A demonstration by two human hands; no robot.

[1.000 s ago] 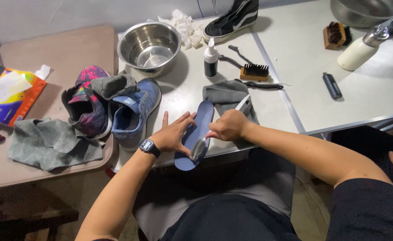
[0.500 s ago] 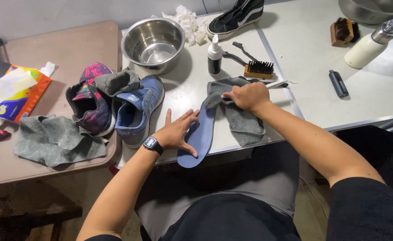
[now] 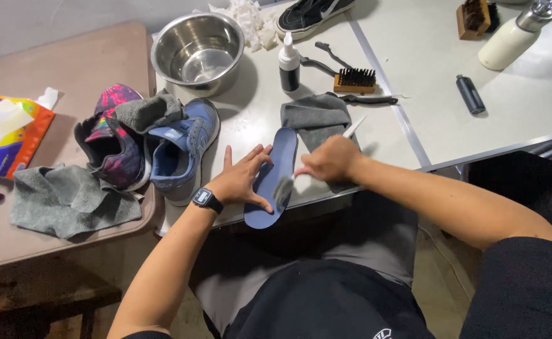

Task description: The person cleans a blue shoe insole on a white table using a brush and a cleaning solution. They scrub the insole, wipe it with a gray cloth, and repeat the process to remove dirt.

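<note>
Pale grey worktable (image 3: 414,75), joined on its left by a brown side table (image 3: 69,56), carries the work. A blue shoe insole (image 3: 274,179) lies flat at the near edge of the worktable, heel end overhanging toward the person's lap.

Left hand (image 3: 241,179) — wrist bearing a black digital watch (image 3: 207,201) — rests on the insole's left margin, fingers spread and pressing down, not curled around anything. Right hand (image 3: 331,160) is closed around a small white-handled brush (image 3: 286,186), its bristle end on the insole just right of centre; the handle tip shows beyond the knuckles.

Relative to the insole: a folded grey cloth (image 3: 316,116) touches its far right side; a blue sneaker (image 3: 182,147) stands just left, with a multicoloured sneaker (image 3: 112,138) beyond it; a steel bowl (image 3: 197,50) sits well behind; a small dropper bottle (image 3: 289,63) and a wooden scrub brush (image 3: 354,80) lie behind and to the right.

Handling judgement: the insole appears light, thin and flexible — likely to bend or slide under brush pressure. A flat palm hold along one long edge, as shown, seems the sound grip; lifting is best done at mid-length, not by the overhanging heel.
</note>
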